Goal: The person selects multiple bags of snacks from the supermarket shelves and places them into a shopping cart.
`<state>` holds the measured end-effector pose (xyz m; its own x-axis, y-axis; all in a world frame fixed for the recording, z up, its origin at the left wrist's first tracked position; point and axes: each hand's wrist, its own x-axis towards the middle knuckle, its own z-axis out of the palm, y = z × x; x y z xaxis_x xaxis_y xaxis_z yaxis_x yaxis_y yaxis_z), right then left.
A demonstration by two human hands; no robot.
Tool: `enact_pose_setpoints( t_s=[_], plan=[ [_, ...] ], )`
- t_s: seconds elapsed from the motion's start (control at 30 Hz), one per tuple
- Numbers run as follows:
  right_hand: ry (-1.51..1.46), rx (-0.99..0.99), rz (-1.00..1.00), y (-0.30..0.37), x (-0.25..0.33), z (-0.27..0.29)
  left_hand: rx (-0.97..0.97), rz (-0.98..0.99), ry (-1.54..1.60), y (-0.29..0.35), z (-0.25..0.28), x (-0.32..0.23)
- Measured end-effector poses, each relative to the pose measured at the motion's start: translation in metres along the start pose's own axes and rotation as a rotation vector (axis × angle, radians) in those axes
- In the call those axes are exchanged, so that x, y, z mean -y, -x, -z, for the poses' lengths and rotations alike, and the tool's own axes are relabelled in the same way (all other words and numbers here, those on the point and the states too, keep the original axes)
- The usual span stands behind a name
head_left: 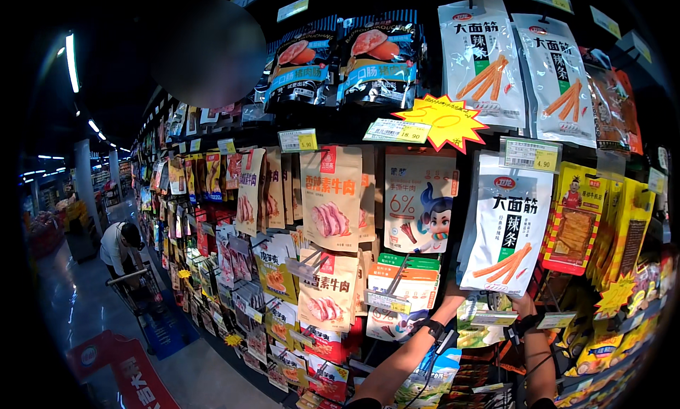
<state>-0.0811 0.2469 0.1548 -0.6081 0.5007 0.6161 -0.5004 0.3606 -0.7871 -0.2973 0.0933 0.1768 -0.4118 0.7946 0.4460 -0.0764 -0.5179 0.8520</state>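
Note:
A white snack packet (500,225) with pictures of orange strips hangs upright in front of me on the shelf wall. My left hand (448,305) reaches up to its lower left corner. At its lower right edge is my right hand (524,307). The packet covers the fingers of both hands, so I cannot tell whether they grip it or reach behind it. A dark band (432,329) circles my left wrist, and another dark band (523,325) circles the right. Left of the packet hangs a brown pouch (421,203) with a cartoon figure.
Beige meat-snack pouches (330,200) and yellow packets (575,214) hang to either side. Metal hooks and price tags (530,155) stick out from the racks. Above hang dark pouches (380,62). In the aisle at left, a person (122,247) leans over a shopping cart (134,285).

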Motion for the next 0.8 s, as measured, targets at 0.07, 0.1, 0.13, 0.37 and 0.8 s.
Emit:
enact_pose_setpoints(
  t_s=[0.07,0.1,0.13,0.37,0.8],
  plan=[
    [-0.216,-0.028,-0.152,0.001,0.05,-0.049,-0.065,-0.03,-0.266,0.011,-0.006,-0.023],
    [-0.274,-0.025,-0.176,-0.001,0.074,-0.066,-0.074,-0.102,-0.316,0.011,-0.005,-0.026],
    [-0.261,-0.037,-0.204,-0.006,0.068,-0.062,-0.067,-0.113,-0.312,0.012,-0.007,-0.028],
    [0.067,-0.09,-0.185,0.009,0.134,-0.117,-0.139,0.045,-0.323,0.048,-0.012,-0.063],
    [-0.072,-0.25,-0.35,0.043,0.148,-0.149,0.016,-0.018,-0.18,0.116,-0.013,-0.131]
  ],
)
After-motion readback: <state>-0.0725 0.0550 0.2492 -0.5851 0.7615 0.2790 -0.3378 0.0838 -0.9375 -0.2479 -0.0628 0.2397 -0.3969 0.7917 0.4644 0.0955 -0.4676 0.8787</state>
